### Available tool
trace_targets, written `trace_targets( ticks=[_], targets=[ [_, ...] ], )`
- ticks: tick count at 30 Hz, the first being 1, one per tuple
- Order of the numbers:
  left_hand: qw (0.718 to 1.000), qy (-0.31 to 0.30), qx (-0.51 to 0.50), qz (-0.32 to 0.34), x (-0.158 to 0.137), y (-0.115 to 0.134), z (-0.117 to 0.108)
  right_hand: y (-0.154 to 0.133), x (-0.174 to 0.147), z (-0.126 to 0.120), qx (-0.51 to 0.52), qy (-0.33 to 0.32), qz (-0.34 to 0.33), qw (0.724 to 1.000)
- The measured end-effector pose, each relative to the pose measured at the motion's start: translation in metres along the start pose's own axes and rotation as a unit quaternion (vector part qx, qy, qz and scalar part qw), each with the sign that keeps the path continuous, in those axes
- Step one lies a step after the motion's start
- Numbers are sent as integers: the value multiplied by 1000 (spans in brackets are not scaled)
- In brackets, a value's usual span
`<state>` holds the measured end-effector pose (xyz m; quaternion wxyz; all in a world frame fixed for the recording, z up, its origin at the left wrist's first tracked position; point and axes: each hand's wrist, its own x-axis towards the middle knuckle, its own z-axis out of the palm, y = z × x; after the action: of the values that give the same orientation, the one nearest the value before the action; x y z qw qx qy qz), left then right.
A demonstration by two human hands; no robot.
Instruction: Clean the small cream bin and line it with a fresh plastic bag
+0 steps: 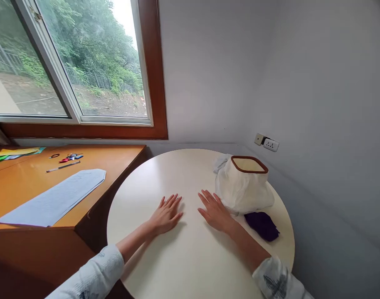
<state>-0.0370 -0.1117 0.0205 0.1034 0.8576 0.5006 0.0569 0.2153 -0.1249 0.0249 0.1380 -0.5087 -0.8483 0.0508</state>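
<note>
My left hand lies palm down on the round white table, fingers spread, holding nothing. Across from it, my right hand also rests flat on the tabletop with its fingers apart. Just right of that hand stands a bin with a brown rim, wrapped in a thin whitish plastic bag. The fingertips of my right hand come close to the bag; whether they touch it I cannot tell. A crumpled dark purple cloth lies in front of the bin, beside my right forearm.
To the left is an orange-brown desk bearing a stack of paper, a pen, keys, a dark ring and coloured papers. A window is above it. Wall sockets sit behind the bin.
</note>
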Motion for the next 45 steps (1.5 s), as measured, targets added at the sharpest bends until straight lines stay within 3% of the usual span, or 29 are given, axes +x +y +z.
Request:
trace_targets(
  ticks=[4, 8, 45],
  targets=[
    [998, 24, -18, -48, 20, -2, 2, 0, 43, 16, 10, -67, 19, 998],
    [998, 35, -1, -52, 34, -6, 8, 7, 60, 32, 10, -84, 40, 996],
    [997, 43, -7, -68, 34, -4, 14, 10, 61, 38, 21, -78, 51, 995]
  ],
)
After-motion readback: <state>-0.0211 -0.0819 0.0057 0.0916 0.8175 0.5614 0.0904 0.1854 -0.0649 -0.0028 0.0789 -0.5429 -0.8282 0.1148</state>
